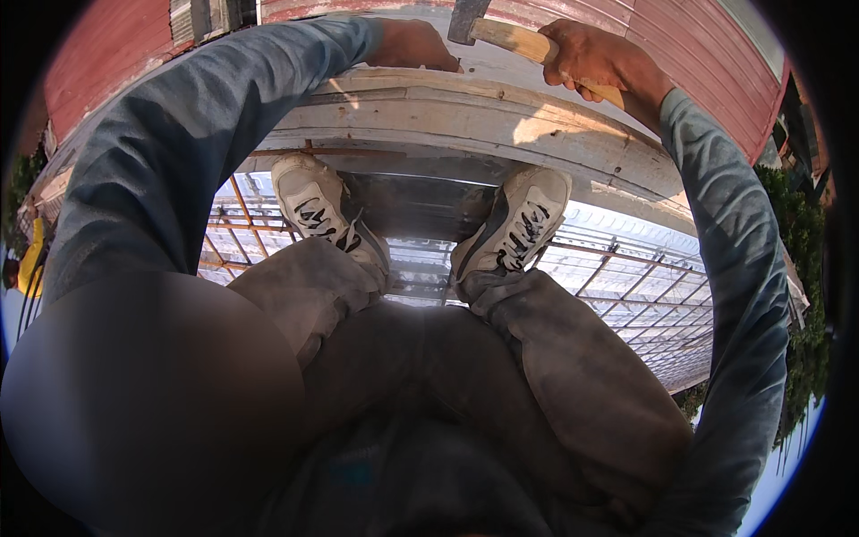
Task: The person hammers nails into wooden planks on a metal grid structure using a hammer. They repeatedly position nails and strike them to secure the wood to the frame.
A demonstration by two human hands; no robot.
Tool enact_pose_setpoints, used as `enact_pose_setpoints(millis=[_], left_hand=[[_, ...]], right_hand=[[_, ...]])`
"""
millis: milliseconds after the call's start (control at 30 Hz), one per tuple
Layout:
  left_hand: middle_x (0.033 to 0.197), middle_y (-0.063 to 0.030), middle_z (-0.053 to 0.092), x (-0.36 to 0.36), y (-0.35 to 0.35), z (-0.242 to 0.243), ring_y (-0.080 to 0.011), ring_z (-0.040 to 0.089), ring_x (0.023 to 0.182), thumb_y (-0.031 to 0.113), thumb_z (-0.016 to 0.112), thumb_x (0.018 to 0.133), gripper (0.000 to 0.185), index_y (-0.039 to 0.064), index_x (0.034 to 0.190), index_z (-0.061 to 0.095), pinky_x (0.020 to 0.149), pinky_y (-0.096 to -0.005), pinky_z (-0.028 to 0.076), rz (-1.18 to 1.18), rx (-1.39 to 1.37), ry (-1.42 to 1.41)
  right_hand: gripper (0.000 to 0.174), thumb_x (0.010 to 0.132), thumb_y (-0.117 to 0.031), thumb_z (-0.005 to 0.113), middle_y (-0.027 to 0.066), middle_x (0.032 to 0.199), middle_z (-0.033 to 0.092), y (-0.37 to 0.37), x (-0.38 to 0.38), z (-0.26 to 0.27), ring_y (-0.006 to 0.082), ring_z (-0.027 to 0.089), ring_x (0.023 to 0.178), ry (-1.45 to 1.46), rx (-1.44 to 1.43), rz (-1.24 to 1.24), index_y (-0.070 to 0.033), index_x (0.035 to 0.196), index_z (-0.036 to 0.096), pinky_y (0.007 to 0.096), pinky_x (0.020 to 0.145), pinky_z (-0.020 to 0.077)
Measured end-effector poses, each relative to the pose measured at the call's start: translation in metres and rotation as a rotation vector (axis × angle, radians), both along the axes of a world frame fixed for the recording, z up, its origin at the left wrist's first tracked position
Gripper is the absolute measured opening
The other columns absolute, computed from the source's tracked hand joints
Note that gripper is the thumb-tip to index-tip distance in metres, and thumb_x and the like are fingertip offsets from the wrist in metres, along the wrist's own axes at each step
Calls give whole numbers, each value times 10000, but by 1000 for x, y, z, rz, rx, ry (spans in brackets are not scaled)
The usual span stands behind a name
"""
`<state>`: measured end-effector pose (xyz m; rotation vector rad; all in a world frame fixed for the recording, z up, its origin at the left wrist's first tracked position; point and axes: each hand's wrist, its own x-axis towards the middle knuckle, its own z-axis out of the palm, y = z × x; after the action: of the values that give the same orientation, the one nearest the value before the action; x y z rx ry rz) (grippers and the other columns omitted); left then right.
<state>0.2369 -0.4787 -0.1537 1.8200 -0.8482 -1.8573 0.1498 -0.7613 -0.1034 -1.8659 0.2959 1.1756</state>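
My right hand (597,64) grips a claw or framing-type hammer (517,41) by its pale wooden handle. The dark steel head points left, close to my left hand (416,45). That hand rests at the top edge of a timber formwork board (470,124), its fingers bent down at the board's far side. A small dark tip shows by the fingertips; whether they pinch something, such as a nail, I cannot tell. The board runs across in front of my shoes and looks curved through the lens.
Under my pale laced shoes (533,215) lies a dark plank (416,201). Below spreads a rebar grid (644,288) over shiny metal decking. Beyond the board are red corrugated metal sheets (698,60). A person in yellow (32,258) is at far left.
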Motion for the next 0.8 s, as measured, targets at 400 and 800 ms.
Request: enact_pose_setpoints(millis=[400, 800], left_hand=[[783, -53, 585, 21, 5, 37, -202, 494, 667, 620, 519, 1093, 673, 17, 1176, 807, 656, -445, 434, -230, 293, -214], [1176, -176, 765, 24, 60, -2, -374, 727, 1053, 283, 651, 982, 349, 20, 1149, 810, 886, -456, 569, -550, 64, -120]], right_hand=[[518, 815, -96, 847, 83, 674, 609, -1, 15, 27, 168, 565, 461, 26, -90, 44, 63, 1282, 688, 329, 386, 416], [520, 851, -80, 759, 205, 851, 737, 7, 10, 26, 258, 730, 607, -37, -169, 398, 112, 1321, 645, 403, 515, 579]])
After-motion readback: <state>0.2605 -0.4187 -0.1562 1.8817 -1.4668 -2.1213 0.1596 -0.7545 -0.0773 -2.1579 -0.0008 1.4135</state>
